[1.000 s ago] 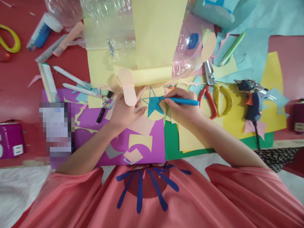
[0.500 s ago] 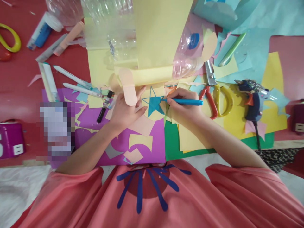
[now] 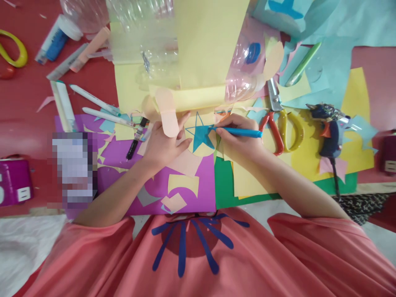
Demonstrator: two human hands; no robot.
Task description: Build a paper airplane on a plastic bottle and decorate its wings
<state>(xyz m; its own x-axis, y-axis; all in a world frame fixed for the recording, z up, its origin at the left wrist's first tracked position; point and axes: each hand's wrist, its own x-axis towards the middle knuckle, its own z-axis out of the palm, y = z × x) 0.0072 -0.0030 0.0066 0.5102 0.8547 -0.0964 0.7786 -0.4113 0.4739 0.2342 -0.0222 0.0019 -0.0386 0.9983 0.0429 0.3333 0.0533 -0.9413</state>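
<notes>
A blue felt-tip pen (image 3: 243, 132) is pinched in my right hand (image 3: 239, 136), its tip on the right arm of a star (image 3: 202, 138) drawn on pale yellow paper (image 3: 201, 151). Blue fills the star's middle and lower points; the top and left points are only outlined. My left hand (image 3: 167, 142) lies at the paper's left side with fingers spread, forefinger and thumb near the star. A pale pink rounded paper strip (image 3: 166, 111) lies over the back of its fingers. Just left of that hand is a black pen (image 3: 133, 147).
Scissors (image 3: 275, 119) with red and yellow handles and a glue gun (image 3: 330, 136) lie on the right. Clear plastic bottles (image 3: 144, 24) stand beyond the hands. White markers (image 3: 93, 99) and a blurred-out phone-like object (image 3: 74, 169) are at left. Paper scraps (image 3: 182, 186) cover purple paper.
The pen has shifted slightly left along the star's right arm, and more of that arm is now blue. My left hand stays in place.
</notes>
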